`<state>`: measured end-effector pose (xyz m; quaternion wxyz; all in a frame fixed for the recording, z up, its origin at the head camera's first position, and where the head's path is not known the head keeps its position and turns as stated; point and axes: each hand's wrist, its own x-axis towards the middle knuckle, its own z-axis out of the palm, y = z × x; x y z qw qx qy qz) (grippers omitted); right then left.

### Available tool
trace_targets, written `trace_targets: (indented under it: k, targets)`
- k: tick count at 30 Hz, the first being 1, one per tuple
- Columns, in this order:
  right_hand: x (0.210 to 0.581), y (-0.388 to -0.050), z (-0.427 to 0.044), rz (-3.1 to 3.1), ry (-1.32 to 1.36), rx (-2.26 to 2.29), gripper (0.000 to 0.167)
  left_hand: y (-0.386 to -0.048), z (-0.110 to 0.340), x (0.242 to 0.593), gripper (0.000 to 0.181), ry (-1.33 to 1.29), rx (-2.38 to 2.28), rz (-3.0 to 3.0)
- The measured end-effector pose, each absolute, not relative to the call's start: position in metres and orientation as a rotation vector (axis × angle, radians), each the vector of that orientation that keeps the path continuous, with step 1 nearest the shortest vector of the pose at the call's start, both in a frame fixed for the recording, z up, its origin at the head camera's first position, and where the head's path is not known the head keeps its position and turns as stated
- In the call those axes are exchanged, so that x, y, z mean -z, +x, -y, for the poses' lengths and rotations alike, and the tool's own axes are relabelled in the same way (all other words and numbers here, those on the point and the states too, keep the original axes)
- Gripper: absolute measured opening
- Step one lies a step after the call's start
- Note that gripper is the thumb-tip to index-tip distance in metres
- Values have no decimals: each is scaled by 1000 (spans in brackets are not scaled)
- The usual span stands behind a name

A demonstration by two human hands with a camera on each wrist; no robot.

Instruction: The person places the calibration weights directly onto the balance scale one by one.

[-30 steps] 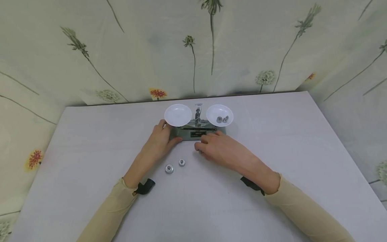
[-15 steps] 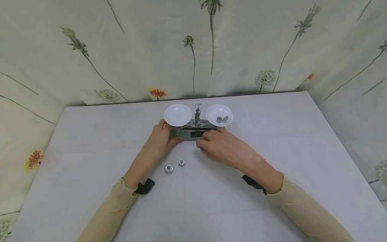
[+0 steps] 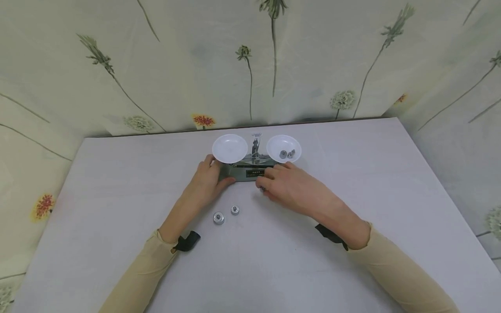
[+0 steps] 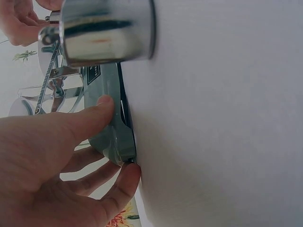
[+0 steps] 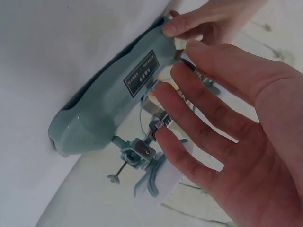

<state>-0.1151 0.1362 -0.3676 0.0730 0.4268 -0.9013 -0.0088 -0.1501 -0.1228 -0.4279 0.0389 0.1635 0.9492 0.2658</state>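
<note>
A green-grey balance scale (image 3: 238, 173) stands near the table's far edge. My left hand (image 3: 201, 182) grips the left end of its base, thumb in front and fingers behind, as the left wrist view shows. My right hand (image 3: 293, 187) is in front of the scale's right half and pinches a small metal weight (image 5: 188, 60) between thumb and index finger; the fingers mostly hide it. Small metal weights (image 3: 283, 154) lie in the right pan (image 3: 283, 142). The left pan (image 3: 229, 148) holds nothing.
Two knobbed metal weights, a larger one (image 3: 218, 218) and a smaller one (image 3: 235, 210), stand on the white table (image 3: 250, 269) between the forearms. In the left wrist view a weight (image 4: 109, 35) looms near the lens. A floral cloth (image 3: 305, 65) hangs behind.
My right hand has moved slightly right and away from me, toward the scale's right pan, with the weight pinched. The left hand stays on the base.
</note>
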Motion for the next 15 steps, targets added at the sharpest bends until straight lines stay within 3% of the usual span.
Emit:
trace_targets:
  k: [15]
  targets:
    - [358,-113,-142,2669,1267,67,18,-150,123,427,77,499,-808,-2912]
